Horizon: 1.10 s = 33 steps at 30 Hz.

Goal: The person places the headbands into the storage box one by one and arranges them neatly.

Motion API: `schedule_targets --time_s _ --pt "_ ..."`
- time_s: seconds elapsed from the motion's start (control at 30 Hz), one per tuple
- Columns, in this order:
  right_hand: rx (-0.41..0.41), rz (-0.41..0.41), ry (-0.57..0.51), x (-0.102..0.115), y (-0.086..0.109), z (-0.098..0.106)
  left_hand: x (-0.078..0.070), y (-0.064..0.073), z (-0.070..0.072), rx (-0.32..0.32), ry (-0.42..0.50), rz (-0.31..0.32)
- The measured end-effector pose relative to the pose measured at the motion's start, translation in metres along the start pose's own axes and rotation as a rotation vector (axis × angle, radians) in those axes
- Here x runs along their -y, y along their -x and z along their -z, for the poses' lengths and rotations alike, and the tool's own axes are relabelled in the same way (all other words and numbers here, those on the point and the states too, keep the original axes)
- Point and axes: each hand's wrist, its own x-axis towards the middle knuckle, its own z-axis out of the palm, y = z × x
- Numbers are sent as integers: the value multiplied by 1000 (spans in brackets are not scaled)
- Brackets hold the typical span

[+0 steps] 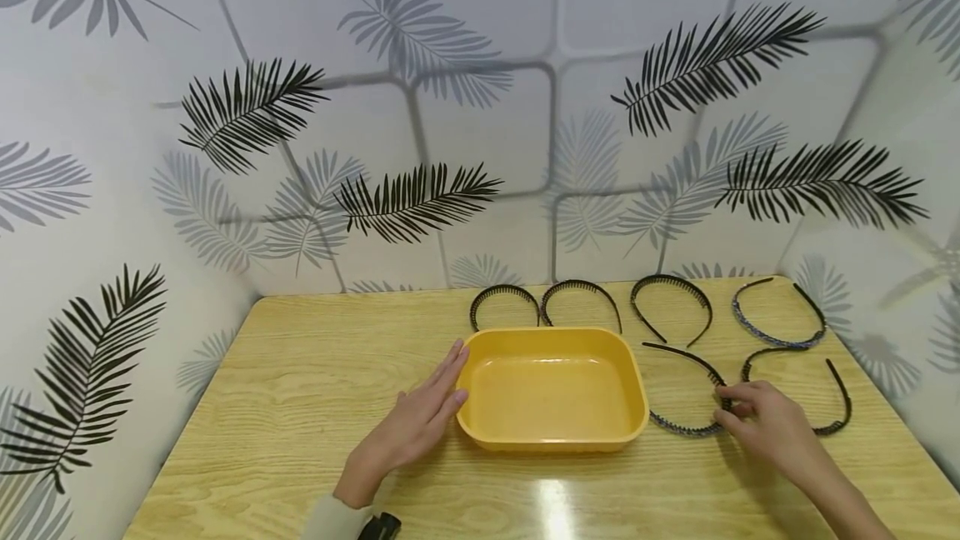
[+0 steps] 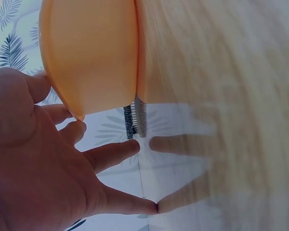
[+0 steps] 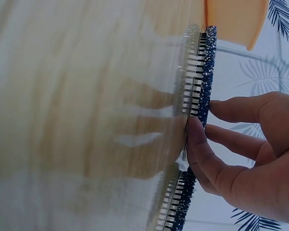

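My left hand (image 1: 416,423) lies against the left rim of a yellow plastic basin (image 1: 551,402), its fingers extended; the left wrist view has the thumb and nearer fingers touching the basin's rim. To the right of the basin, my right hand (image 1: 772,430) pinches a toothed headband (image 1: 684,429) between thumb and fingers at its right side. Up close in the right wrist view, this headband (image 3: 209,62) has a dark blue, white-flecked outside and comb teeth inside. Another headband (image 1: 842,390) lies just beyond the right hand, partly hidden by it.
Behind the basin two black headbands (image 1: 504,288) (image 1: 581,282) stand partly hidden by its rim. Further right along the back are a black headband (image 1: 671,278) and a blue-patterned headband (image 1: 780,340). The wooden table (image 1: 300,407) meets a leaf-patterned wall (image 1: 450,140).
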Motion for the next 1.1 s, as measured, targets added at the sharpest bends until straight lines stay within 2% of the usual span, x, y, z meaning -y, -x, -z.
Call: schedule_targets --time_s 0.2,0.53,0.6,0.83,0.93,1.1 --pt "10 -50 -58 -2 1 2 2 0 0 3 18 7" --pt "86 -155 -175 -7 1 7 1 -2 1 8 46 1" --pt "99 -187 -219 -7 2 8 1 -1 0 10 50 -1" --pt "131 -248 -503 -5 7 8 4 0 1 8 66 -27" --pt "118 -239 -509 -7 8 8 5 0 2 11 79 -43" --pt "87 -235 -451 -8 10 12 5 -1 2 12 85 -58"
